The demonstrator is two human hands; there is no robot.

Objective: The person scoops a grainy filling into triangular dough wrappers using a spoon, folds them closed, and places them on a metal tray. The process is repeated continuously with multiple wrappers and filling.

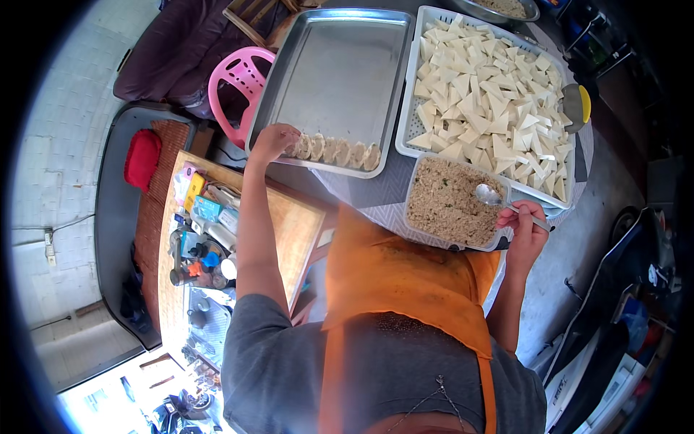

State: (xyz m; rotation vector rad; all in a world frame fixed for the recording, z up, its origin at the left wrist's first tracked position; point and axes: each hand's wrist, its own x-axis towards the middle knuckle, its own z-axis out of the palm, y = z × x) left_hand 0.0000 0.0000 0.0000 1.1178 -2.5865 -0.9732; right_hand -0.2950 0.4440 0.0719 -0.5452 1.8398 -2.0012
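Note:
My left hand (273,143) is at the near left corner of a shallow metal tray (340,79). Its fingers are pinched on the leftmost piece of a short row of stuffed tofu pieces (336,150) along the tray's near edge. My right hand (526,224) grips the handle of a metal spoon (489,194). The spoon's bowl rests on the minced filling (448,199), flecked with green, in a clear plastic container (410,220). Behind it, a white perforated crate (410,130) holds a heap of white tofu triangles (484,101).
A metal bowl (531,10) of filling stands at the far right, and a grey-and-yellow object (577,105) is beside the crate. A pink plastic chair (238,83) stands left of the tray. The wooden table (289,217) at left carries packets and bottles.

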